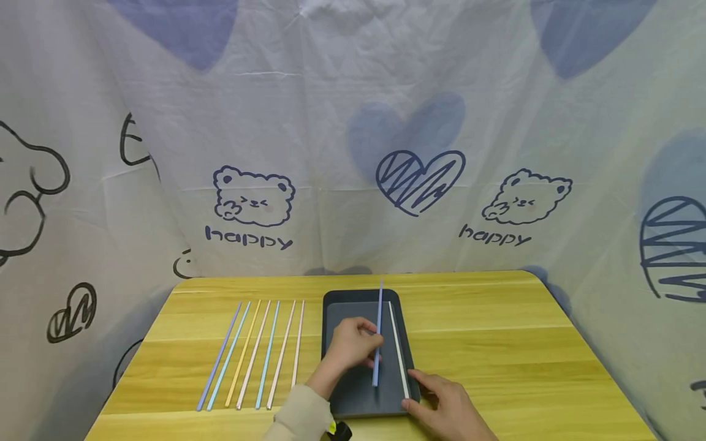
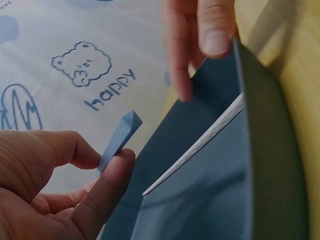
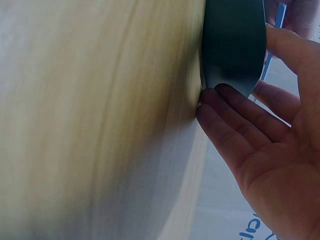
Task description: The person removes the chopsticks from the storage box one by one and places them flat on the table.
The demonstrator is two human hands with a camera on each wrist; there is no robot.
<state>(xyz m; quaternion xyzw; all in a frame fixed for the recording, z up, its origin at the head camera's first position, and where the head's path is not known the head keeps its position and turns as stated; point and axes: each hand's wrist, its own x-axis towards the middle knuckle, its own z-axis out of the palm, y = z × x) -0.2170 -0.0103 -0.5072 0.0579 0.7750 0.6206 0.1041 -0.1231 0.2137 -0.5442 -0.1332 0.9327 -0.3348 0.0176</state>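
My left hand [image 1: 353, 346] pinches a purple-blue chopstick [image 1: 379, 312] between thumb and fingers, over the dark grey tray [image 1: 353, 398]. Its thick, faceted end points toward me, as the left wrist view shows up close. Along the tray's right side lies a whitish chopstick [image 1: 399, 349]. My right hand [image 1: 449, 407] holds the tray at its near right corner, thumb at the rim and fingers against the outer side wall. The right wrist view has those fingertips [image 3: 210, 97] low on the wall, close to the tabletop.
Left of the tray, several chopsticks lie side by side on the wood-grain table [image 1: 496, 343], among them a purple one [image 1: 220, 355], a yellow one [image 1: 243, 352] and a light blue one [image 1: 268, 352]. A printed curtain [image 1: 331, 257] hangs behind the table.
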